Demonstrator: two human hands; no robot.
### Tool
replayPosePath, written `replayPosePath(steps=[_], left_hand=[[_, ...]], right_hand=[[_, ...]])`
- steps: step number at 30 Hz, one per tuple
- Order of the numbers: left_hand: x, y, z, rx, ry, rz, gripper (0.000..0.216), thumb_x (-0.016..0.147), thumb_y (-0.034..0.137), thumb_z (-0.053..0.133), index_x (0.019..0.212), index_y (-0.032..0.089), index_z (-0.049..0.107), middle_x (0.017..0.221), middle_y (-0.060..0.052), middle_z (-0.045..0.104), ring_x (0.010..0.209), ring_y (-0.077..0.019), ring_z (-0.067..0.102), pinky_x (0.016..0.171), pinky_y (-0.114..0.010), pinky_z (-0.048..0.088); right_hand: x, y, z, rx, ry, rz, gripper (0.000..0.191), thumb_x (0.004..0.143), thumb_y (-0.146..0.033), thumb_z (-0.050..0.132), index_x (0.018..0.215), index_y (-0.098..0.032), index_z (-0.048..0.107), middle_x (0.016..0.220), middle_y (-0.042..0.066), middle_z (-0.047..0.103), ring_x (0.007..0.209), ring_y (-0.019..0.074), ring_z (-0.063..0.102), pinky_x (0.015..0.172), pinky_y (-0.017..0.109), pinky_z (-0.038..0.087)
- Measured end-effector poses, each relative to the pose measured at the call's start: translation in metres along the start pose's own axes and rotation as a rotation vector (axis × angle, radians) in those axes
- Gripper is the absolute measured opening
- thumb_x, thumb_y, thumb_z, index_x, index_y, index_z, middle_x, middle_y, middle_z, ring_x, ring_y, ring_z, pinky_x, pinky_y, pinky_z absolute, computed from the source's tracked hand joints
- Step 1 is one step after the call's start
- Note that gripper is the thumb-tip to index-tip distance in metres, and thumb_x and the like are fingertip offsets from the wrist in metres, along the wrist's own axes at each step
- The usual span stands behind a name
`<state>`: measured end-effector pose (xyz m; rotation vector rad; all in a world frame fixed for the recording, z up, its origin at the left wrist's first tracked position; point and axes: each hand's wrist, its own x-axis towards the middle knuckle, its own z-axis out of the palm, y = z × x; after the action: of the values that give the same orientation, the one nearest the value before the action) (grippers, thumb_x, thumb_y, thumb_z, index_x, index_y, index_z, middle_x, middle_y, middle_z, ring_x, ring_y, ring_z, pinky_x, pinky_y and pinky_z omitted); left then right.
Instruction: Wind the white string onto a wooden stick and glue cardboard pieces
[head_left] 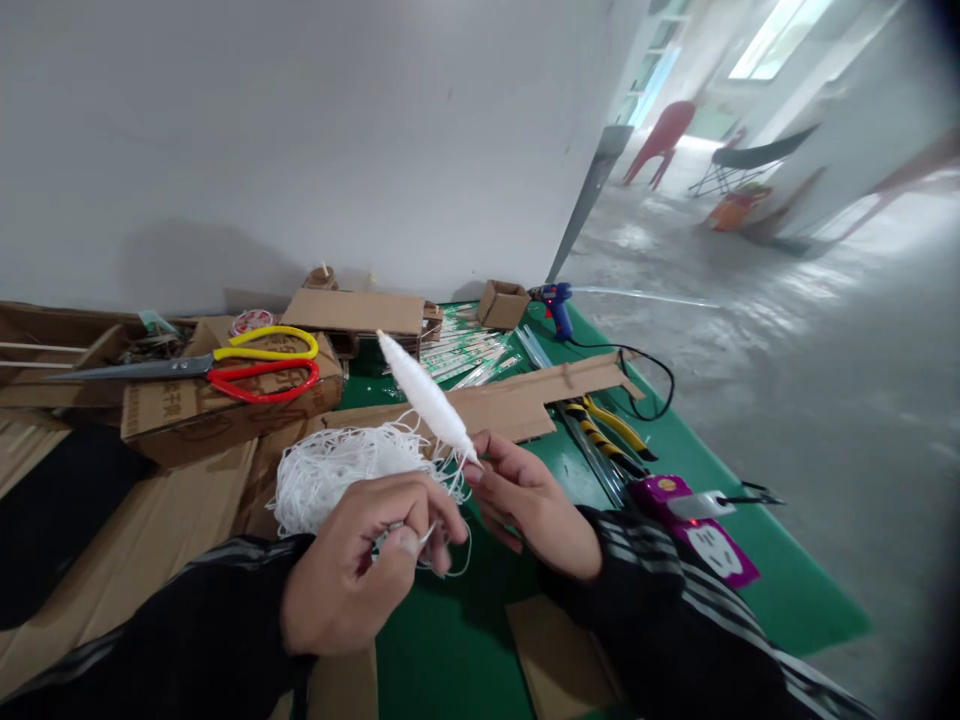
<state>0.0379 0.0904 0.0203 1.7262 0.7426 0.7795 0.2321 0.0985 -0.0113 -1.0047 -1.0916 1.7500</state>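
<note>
Between the fingertips of my right hand (529,490) is the lower end of a white spindle of wound string (425,393), thick in the middle and tapered at both ends. It tilts up and to the left. My left hand (367,560) is closed, with a thin white string pinched between thumb and forefinger; a small loop of it hangs below the fingers. Just behind my left hand lies a loose, tangled heap of white string (337,465), partly hidden by that hand.
Scissors (262,365) with yellow and red handles lie on a cardboard box (225,410) at left. A long cardboard strip (510,400) crosses the green table (795,590). Rightward are a blue glue gun (557,308), yellow-black pliers (611,430) and a purple power strip (697,530).
</note>
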Motion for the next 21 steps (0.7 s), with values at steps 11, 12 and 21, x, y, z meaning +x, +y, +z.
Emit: replayPosePath(steps=[11, 12, 21], left_hand=[[0.008, -0.013, 0.004, 0.143, 0.075, -0.303, 0.027, 0.094, 0.041, 0.043, 0.084, 0.02, 0.056, 0.053, 0.007, 0.036, 0.048, -0.0107, 0.033, 0.048, -0.025, 0.022], [0.008, -0.012, 0.004, 0.223, 0.072, -0.257, 0.034, 0.095, 0.039, 0.042, 0.069, 0.019, 0.053, 0.053, 0.006, 0.036, 0.05, -0.0109, 0.034, 0.049, -0.026, 0.023], [0.001, -0.004, 0.005, 0.401, 0.147, 0.151, 0.033, 0.085, 0.012, 0.05, 0.054, 0.019, 0.045, 0.11, -0.008, 0.06, 0.119, -0.0276, 0.044, 0.1, -0.042, 0.034]], right_hand=[[-0.001, -0.001, -0.001, 0.137, -0.015, 0.01, 0.017, 0.089, -0.036, 0.057, 0.087, -0.02, 0.05, 0.057, -0.008, 0.05, 0.033, 0.0021, 0.031, 0.027, 0.011, 0.03], [-0.001, -0.001, -0.001, 0.145, -0.016, 0.005, 0.016, 0.09, -0.035, 0.056, 0.088, -0.02, 0.049, 0.055, -0.009, 0.048, 0.032, 0.0021, 0.029, 0.027, 0.01, 0.029], [0.0, 0.001, 0.0, 0.139, -0.016, 0.008, 0.022, 0.086, -0.036, 0.061, 0.09, -0.023, 0.044, 0.052, -0.013, 0.036, 0.033, 0.0017, 0.021, 0.027, 0.01, 0.029]])
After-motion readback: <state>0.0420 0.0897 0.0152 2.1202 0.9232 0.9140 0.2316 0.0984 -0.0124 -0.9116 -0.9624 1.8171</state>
